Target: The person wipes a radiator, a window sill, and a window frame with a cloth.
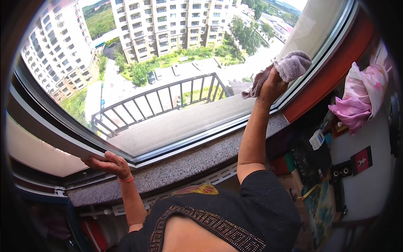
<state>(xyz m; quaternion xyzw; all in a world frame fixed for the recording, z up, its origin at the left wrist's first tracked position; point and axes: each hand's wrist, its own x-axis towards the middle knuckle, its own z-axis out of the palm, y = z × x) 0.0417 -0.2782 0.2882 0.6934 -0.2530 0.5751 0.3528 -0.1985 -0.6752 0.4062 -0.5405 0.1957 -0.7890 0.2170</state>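
My right hand [272, 86] is raised toward the right side of the window and grips a greyish-purple terry cloth [293, 66]. Part of the cloth bunches above my fist, and another part hangs at its left. The cloth is in front of the glass pane [195, 126]; whether it touches the glass I cannot tell. Lower left, my left hand [110, 165], with a red cord at the wrist, holds the edge of the pale window sash frame [59, 138]. Some of its fingers are hidden behind that frame.
A speckled stone windowsill [189, 170] runs below the window, with a white radiator [220, 176] under it. Outside the glass stands a dark metal railing [151, 108]. To the right are a tied pink curtain [355, 100], a white device [316, 139] and a black speaker [341, 171].
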